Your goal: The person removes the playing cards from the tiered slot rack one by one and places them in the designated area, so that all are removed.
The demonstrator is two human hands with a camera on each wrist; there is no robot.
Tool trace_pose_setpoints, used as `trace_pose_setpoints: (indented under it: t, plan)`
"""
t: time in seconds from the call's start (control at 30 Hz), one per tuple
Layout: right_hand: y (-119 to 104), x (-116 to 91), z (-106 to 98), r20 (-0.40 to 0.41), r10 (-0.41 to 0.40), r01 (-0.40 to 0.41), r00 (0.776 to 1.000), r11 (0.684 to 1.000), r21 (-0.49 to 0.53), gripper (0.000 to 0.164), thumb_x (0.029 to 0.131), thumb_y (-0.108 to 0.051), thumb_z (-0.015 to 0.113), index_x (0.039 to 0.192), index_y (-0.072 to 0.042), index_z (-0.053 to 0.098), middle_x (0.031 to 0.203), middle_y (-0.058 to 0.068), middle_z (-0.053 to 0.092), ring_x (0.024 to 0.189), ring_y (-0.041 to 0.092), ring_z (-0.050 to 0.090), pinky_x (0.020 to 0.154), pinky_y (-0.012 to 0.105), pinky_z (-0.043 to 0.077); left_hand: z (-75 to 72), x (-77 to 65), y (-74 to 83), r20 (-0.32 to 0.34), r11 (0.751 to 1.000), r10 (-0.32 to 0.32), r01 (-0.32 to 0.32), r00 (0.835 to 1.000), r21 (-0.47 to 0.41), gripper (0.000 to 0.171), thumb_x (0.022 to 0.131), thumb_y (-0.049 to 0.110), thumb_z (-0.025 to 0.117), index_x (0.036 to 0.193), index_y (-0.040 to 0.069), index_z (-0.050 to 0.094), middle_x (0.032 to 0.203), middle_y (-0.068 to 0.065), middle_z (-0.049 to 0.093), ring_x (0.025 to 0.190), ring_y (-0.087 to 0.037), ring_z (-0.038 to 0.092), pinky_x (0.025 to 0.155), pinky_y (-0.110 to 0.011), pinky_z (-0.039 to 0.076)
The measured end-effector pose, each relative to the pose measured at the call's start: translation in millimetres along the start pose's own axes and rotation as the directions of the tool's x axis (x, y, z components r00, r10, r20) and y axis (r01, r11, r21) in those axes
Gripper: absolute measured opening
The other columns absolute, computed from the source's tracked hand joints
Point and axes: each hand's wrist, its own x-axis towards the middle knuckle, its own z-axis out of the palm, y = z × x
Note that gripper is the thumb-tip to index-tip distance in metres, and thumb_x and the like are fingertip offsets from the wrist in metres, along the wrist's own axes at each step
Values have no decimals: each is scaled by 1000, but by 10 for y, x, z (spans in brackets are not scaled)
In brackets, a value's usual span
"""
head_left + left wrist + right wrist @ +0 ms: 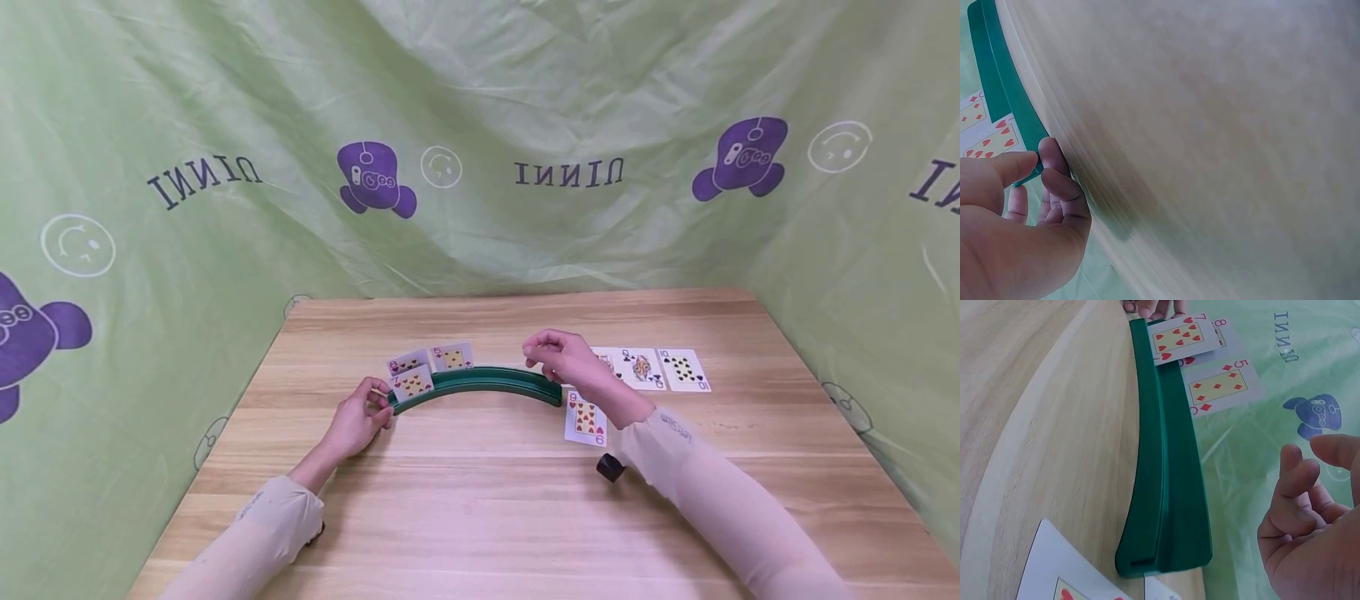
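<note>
A curved green playing card holder [491,380] lies on the wooden table. My left hand [363,419] pinches its left end between thumb and fingers; the left wrist view shows the fingertips [1054,153] right at that end. Upright in the holder's left part are a seven of hearts [412,384] in the front slot, and an eight of hearts [407,361] and a five of diamonds [453,357] behind. Over the right part hovers my right hand [566,362], holding nothing, its fingers loosely bent and the thumb apart from them in the right wrist view.
A nine of hearts [585,419] lies flat by the holder's right end. Behind my right hand lie a queen [640,368], a black ten [683,370] and another face card [604,358], partly hidden. A green printed cloth [480,233] hangs behind the table [480,500].
</note>
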Motion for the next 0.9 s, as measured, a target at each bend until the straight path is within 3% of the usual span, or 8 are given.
trace_pose_setpoints:
  t: [0.57,0.9]
  plan:
    - [-31,223,300,37,-16,14,999,999,45,30,97,-22,64,118,-2,62,103,18,69,59,11,48,48,19,32,2,6,-18,2,1000,-14,14,1000,5,31,92,-2,63,118,7,48,102,-17,62,74,-18,69,67,-24,59]
    - [-67,329,420,33,-4,2,999,998,64,23,96,-21,65,114,-7,65,97,7,69,60,11,47,48,20,31,4,6,-20,0,1000,6,-6,1000,-4,30,91,-3,63,117,6,49,101,-18,62,73,-18,69,66,-24,60]
